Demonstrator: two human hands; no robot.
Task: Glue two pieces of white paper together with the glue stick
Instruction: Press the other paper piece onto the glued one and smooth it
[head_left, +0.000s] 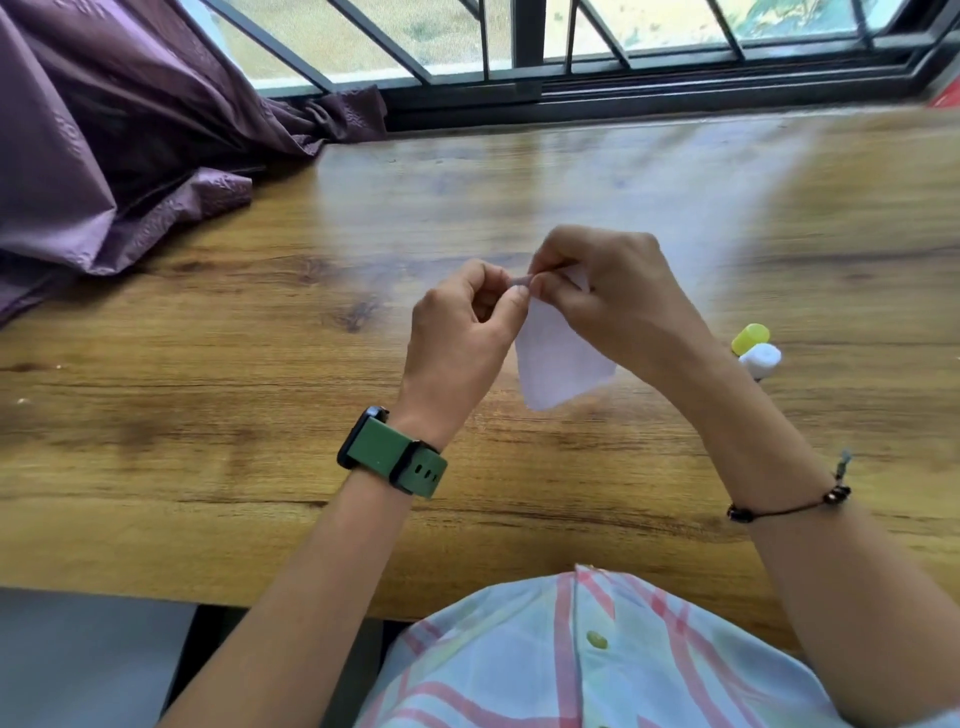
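Left hand (457, 327) and right hand (608, 291) pinch white paper (558, 364) at its top corner, lifted over the table (260, 364). Glue stick (756, 351) lies right of the paper. We should align edges before pressing.

Both forearms are stretched forward and angled inward, so that the hands are brought together. The left hand (460, 332) is curled, thumb pressed to forefinger in a pinch. The right hand (613, 291) is bent down at the wrist, fingertips closed tightly just beside the left thumb.
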